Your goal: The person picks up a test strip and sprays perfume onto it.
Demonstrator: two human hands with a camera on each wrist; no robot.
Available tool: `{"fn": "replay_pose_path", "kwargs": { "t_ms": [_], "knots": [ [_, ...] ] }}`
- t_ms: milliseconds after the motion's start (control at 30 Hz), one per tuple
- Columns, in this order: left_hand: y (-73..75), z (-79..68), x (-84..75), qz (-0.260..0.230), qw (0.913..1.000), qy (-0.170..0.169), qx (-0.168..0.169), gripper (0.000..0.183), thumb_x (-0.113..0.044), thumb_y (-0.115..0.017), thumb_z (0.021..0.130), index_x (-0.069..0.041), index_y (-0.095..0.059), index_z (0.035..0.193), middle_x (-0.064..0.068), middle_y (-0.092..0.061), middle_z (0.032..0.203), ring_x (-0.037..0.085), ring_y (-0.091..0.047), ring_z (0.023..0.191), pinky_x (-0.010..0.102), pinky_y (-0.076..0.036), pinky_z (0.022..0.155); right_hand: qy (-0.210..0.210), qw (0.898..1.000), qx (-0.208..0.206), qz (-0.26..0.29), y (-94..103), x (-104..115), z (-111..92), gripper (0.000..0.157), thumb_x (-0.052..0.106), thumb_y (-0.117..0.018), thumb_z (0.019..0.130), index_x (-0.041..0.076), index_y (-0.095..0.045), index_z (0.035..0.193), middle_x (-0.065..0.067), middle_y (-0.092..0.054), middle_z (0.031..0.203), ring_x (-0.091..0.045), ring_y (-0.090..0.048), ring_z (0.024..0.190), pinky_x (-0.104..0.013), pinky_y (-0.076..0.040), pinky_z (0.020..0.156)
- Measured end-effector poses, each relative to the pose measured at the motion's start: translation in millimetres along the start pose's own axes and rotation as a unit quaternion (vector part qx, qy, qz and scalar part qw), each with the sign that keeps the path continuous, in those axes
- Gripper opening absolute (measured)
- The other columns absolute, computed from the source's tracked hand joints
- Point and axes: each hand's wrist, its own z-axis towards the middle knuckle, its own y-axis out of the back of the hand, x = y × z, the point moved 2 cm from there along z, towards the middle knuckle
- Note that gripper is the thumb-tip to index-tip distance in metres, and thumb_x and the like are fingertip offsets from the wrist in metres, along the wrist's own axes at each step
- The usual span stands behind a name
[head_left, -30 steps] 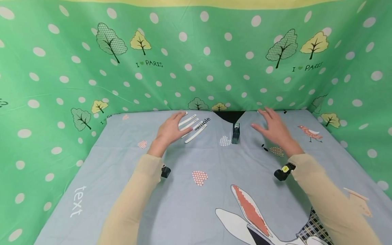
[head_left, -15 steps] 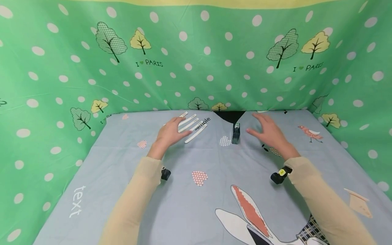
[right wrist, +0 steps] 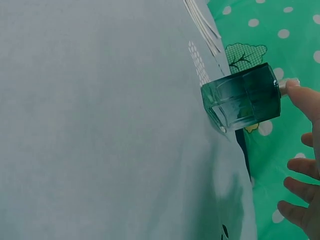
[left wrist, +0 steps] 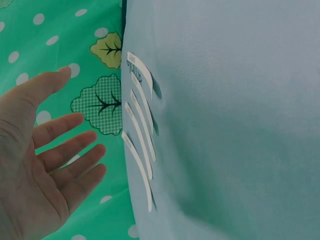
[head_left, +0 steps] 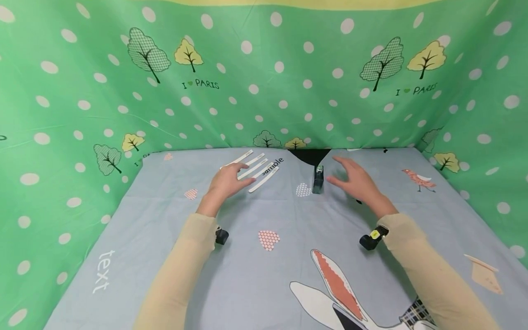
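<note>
Several white paper test strips (head_left: 264, 180) lie slanted side by side on the cloth at the back, left of centre. Over their near left ends is my left hand (head_left: 227, 182), fingers spread and nothing held. The left wrist view shows its palm beside the strips (left wrist: 141, 132), apart from them. A dark green glass perfume bottle (head_left: 318, 182) with a bare spray top stands upright right of the strips. My right hand (head_left: 356, 183) is just right of it, fingers spread and bent. In the right wrist view the thumb overlaps the bottle's (right wrist: 245, 99) nozzle; contact cannot be told.
A grey-blue printed cloth (head_left: 247, 275) covers the table. Green dotted fabric (head_left: 264, 101) hangs behind and along both sides. The hearts, bird, rabbit and lettering are flat prints. Black cameras (head_left: 373, 238) are strapped to both wrists.
My right hand has moved left, up close to the perfume bottle. The left hand has drawn back slightly, uncovering more of the strips. Bottle and strips have stayed in place.
</note>
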Motion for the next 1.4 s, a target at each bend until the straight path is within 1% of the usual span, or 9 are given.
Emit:
{"fn": "replay_pose_path", "kwargs": {
  "t_ms": [67,300,667,833,1000,1200,1400],
  "knots": [
    [-0.7,0.1,1.0,-0.004,1.0,0.001,0.0,0.061,-0.053,-0.066,0.09,-0.018,-0.057,0.139,0.011,-0.059,0.142,0.031,-0.058,0.128,0.05,-0.048,0.106,-0.001,1.0,0.0,0.003,-1.3,1.3,0.0,0.082,0.055,-0.061,0.094,0.011,-0.031,0.156,-0.02,-0.035,0.159,-0.042,-0.031,0.147,-0.062,-0.027,0.118],
    [-2.6,-1.0,1.8,-0.033,0.9994,-0.002,0.003,0.057,-0.047,-0.069,0.09,-0.015,-0.059,0.136,0.01,-0.062,0.139,0.03,-0.06,0.125,0.049,-0.048,0.107,0.001,1.0,0.01,0.012,-4.8,6.7,1.1,0.084,0.057,-0.061,0.093,0.01,-0.032,0.155,-0.021,-0.035,0.159,-0.042,-0.031,0.147,-0.062,-0.027,0.118],
    [-6.0,-3.5,-0.5,-0.048,0.9987,-0.009,0.011,0.054,-0.046,-0.07,0.09,-0.013,-0.062,0.132,0.009,-0.065,0.134,0.028,-0.065,0.119,0.044,-0.051,0.104,0.004,1.0,0.018,0.02,-10.2,10.7,4.2,0.083,0.056,-0.064,0.092,0.011,-0.033,0.155,-0.021,-0.036,0.158,-0.043,-0.031,0.146,-0.062,-0.028,0.118],
    [-7.6,-3.6,-0.1,-0.06,0.9981,-0.004,0.015,0.054,-0.044,-0.07,0.09,-0.012,-0.062,0.132,0.009,-0.065,0.134,0.028,-0.065,0.119,0.044,-0.051,0.104,0.004,1.0,0.019,0.024,-12.8,11.8,5.0,0.083,0.057,-0.064,0.091,0.012,-0.034,0.155,-0.02,-0.036,0.158,-0.042,-0.032,0.146,-0.062,-0.029,0.118],
    [-10.7,-3.4,2.7,-0.084,0.9963,0.004,0.019,0.054,-0.042,-0.071,0.09,-0.009,-0.062,0.132,0.01,-0.066,0.132,0.028,-0.066,0.118,0.043,-0.052,0.103,0.003,0.999,0.02,0.027,-15.4,13.0,5.8,0.083,0.057,-0.065,0.09,0.013,-0.034,0.155,-0.019,-0.037,0.158,-0.041,-0.033,0.146,-0.061,-0.03,0.118],
    [-14.7,-3.9,5.8,-0.102,0.9945,0.003,0.022,0.054,-0.04,-0.072,0.09,-0.007,-0.062,0.131,0.012,-0.066,0.131,0.03,-0.066,0.118,0.044,-0.052,0.103,0.003,0.999,0.026,0.031,-16.5,16.6,5.7,0.084,0.057,-0.065,0.09,0.014,-0.033,0.155,-0.019,-0.036,0.158,-0.041,-0.032,0.146,-0.062,-0.029,0.117],
    [-18.0,-4.6,9.0,-0.109,0.9936,0.006,0.027,0.053,-0.041,-0.073,0.089,-0.009,-0.063,0.129,0.012,-0.067,0.13,0.029,-0.066,0.118,0.043,-0.052,0.103,0.004,0.999,0.029,0.037,-19.7,16.8,6.2,0.085,0.056,-0.065,0.09,0.014,-0.032,0.156,-0.018,-0.035,0.159,-0.041,-0.032,0.147,-0.062,-0.03,0.117]
  ]
}}
